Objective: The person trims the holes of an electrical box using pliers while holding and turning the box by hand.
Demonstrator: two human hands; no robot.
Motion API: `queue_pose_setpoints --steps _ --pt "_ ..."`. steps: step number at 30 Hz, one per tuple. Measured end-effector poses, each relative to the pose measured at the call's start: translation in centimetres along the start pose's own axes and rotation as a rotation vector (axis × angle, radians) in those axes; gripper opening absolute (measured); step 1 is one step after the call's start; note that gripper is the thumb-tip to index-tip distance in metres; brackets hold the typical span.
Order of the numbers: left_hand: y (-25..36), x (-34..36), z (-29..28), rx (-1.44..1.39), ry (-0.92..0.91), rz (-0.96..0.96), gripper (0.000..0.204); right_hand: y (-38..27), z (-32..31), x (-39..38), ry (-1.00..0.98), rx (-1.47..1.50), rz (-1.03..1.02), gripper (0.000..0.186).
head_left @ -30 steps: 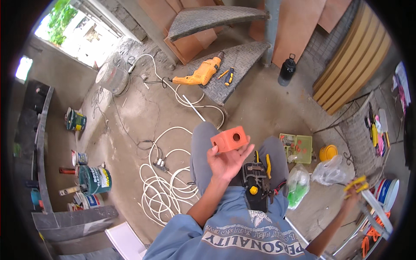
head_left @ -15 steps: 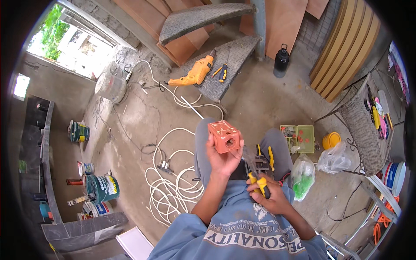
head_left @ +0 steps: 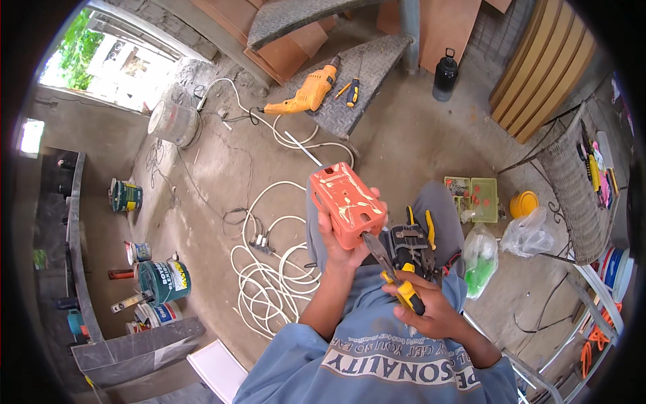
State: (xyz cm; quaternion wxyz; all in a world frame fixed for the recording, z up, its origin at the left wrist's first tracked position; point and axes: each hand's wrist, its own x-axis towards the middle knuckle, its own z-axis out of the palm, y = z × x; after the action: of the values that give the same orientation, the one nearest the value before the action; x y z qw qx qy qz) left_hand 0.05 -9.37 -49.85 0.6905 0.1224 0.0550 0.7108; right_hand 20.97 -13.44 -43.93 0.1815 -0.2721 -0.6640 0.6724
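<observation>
The box (head_left: 346,205) hides some of the left hand (head_left: 343,252); whether the pliers (head_left: 383,261) enter it is unclear. The upper step (head_left: 296,19) is cropped. Orange bits (head_left: 476,200) in the case (head_left: 490,186) are too small to tell.

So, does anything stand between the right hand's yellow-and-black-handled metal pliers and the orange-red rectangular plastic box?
Nothing visible does. The right hand holds the pliers with their tips at the box's near end. The left hand holds the box without covering that spot. Whether the tips touch is unclear.
</observation>
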Motion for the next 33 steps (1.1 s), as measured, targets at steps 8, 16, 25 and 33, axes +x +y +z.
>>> queue_pose_setpoints --steps 8,16,25,33 --pt "0.4 0.7 0.9 -0.019 -0.150 -0.033 0.092 -1.0 0.5 -0.4 0.120 -0.207 -0.085 0.045" --pt "0.2 1.0 2.8 -0.161 -0.063 -0.049 0.090 -1.9 0.0 -0.5 0.144 -0.318 -0.134 0.044" --pt "-0.2 2.0 3.8 -0.300 -0.083 -0.042 0.078 -2.1 -0.3 -0.1 0.113 -0.353 -0.190 0.045" --pt "0.4 1.6 3.3 -0.248 -0.140 -0.013 0.080 -2.6 0.1 0.6 0.108 -0.349 -0.237 0.045"
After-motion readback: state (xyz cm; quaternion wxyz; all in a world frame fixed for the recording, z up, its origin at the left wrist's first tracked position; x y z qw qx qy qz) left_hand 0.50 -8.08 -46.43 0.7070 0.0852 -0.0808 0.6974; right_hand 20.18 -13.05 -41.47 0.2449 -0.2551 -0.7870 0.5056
